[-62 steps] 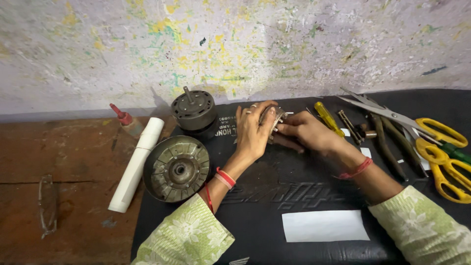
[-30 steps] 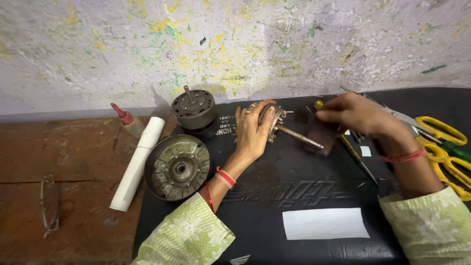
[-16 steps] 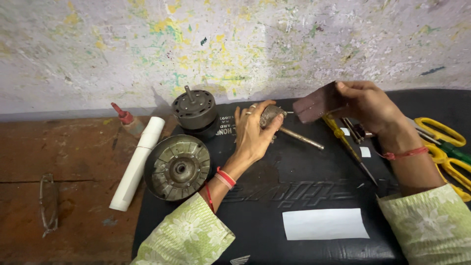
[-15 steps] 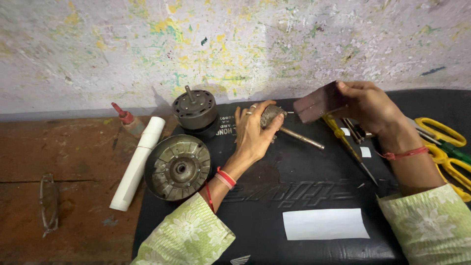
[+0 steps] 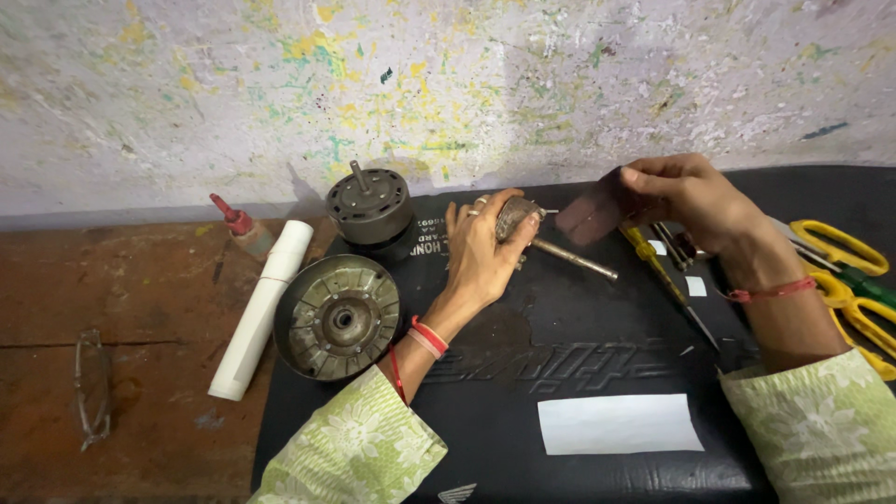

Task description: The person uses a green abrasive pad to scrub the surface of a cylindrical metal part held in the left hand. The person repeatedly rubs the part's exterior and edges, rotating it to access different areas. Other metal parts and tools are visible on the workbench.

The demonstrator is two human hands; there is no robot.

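Observation:
My left hand [image 5: 483, 250] rests on the black mat [image 5: 579, 355] and grips a small metal rotor [image 5: 516, 217] whose steel shaft [image 5: 576, 259] sticks out to the right. My right hand [image 5: 691, 194] hovers just right of it, pinching a dark brown sheet like sandpaper [image 5: 597, 203] close to the rotor's end. Both wrists wear red thread bands, and both sleeves are green with a floral print.
A round motor housing [image 5: 370, 207] and a ribbed end plate [image 5: 338, 315] lie left of my hand. A white roll [image 5: 262, 304] and a red-tipped bottle [image 5: 241, 228] sit on the wooden bench. A yellow screwdriver [image 5: 665, 280], yellow scissors [image 5: 845, 271] and a white paper slip [image 5: 618, 424] lie on the mat.
My right hand left the rotor, picked up the brown sheet from the mat, raised it, and now brings it back down toward the rotor. The left hand has stayed put.

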